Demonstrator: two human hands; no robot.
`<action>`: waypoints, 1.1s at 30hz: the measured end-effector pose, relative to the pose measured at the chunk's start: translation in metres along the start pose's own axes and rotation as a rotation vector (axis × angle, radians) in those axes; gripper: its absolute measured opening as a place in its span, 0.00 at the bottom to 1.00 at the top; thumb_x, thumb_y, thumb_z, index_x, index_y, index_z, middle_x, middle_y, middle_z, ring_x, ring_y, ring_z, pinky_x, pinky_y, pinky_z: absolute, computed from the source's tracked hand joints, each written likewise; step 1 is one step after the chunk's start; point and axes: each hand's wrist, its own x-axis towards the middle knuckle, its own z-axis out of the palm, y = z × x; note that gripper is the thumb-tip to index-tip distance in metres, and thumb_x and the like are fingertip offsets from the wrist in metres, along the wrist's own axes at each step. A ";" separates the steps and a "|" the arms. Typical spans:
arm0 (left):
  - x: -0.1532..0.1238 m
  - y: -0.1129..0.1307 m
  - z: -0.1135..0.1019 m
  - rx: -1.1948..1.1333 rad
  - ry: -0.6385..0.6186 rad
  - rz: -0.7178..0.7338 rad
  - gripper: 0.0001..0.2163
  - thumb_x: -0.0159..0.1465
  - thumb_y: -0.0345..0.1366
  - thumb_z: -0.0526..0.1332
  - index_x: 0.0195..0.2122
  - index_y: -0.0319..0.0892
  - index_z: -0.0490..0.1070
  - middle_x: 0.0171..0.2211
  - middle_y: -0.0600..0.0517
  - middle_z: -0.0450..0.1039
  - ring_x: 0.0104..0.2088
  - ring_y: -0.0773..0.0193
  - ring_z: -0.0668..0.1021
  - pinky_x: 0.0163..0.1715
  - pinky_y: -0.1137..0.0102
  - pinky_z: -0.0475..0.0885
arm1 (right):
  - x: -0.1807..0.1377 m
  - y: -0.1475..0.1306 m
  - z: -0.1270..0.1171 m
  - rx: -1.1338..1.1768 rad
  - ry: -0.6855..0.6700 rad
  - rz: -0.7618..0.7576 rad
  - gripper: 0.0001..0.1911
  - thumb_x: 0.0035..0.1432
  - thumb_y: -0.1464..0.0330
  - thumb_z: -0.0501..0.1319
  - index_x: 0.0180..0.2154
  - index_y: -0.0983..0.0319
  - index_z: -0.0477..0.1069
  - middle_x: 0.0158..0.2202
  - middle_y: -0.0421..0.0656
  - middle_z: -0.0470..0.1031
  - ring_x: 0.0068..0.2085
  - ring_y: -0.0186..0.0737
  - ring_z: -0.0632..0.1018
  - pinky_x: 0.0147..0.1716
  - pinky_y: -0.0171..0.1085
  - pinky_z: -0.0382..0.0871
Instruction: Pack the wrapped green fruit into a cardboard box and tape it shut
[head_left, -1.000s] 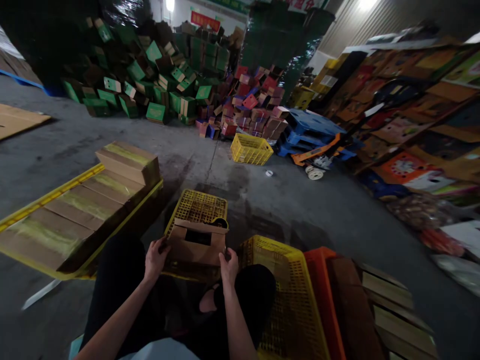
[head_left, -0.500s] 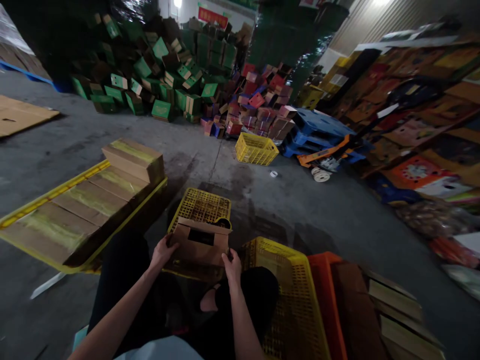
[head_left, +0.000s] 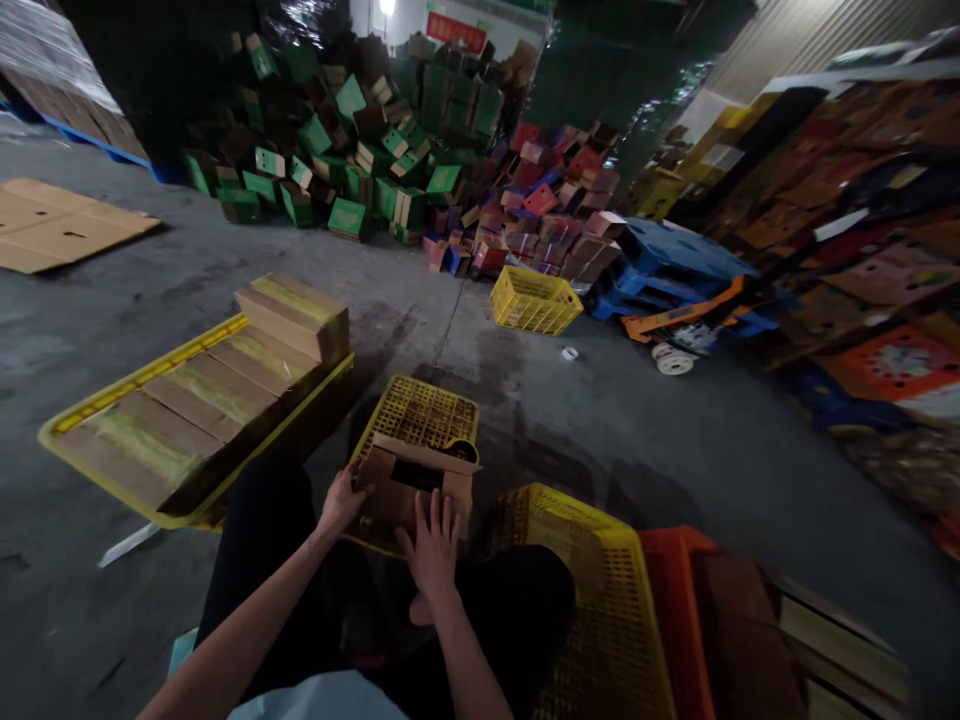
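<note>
Toward seven o'clock in the view, a brown cardboard box point(head_left: 386, 500) with a dark opening lies over a latticed yellow crate point(head_left: 431, 408), its left edge pinched by the left hand point(head_left: 345, 502) while the right hand point(head_left: 433, 555) spreads wide across the near panel. It should handle as light, dry and fairly stiff yet easily creased, best held by its side edges. From it, a black round object point(head_left: 463, 449) crowds one o'clock, taped cartons point(head_left: 210, 390) stand at ten, and a mesh-sided yellow crate point(head_left: 626, 590) and the right knee point(head_left: 536, 590) hem in four.
</note>
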 end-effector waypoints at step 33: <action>-0.031 0.022 0.017 0.729 -0.428 0.583 0.52 0.51 0.53 0.70 0.71 0.42 0.46 0.72 0.37 0.35 0.71 0.41 0.39 0.67 0.48 0.41 | 0.070 0.062 -0.056 0.674 0.226 0.511 0.43 0.63 0.44 0.43 0.68 0.67 0.54 0.53 0.56 0.76 0.49 0.52 0.81 0.45 0.41 0.72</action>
